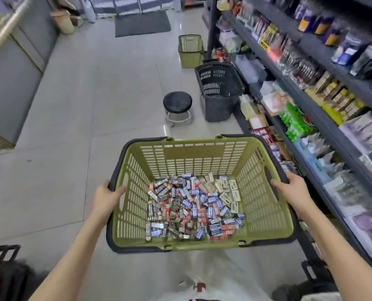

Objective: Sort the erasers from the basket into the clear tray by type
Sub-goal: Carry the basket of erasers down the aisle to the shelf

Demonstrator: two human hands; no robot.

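I hold an olive-green slotted basket (193, 155) with a black rim off the floor in front of me. My left hand (107, 197) grips its left rim and my right hand (289, 189) grips its right rim. On the basket's bottom lies a heap of wrapped erasers (191, 210): red, blue, silver and dark ones mixed, with cream-white ones gathered at the back right. No clear tray is in view.
A shop aisle with a tiled floor. A black stool (177, 108), a black basket (219, 90) and a second green basket (190, 51) stand ahead. Stocked dark shelves (311, 88) run along the right. A counter (11, 68) lines the left.
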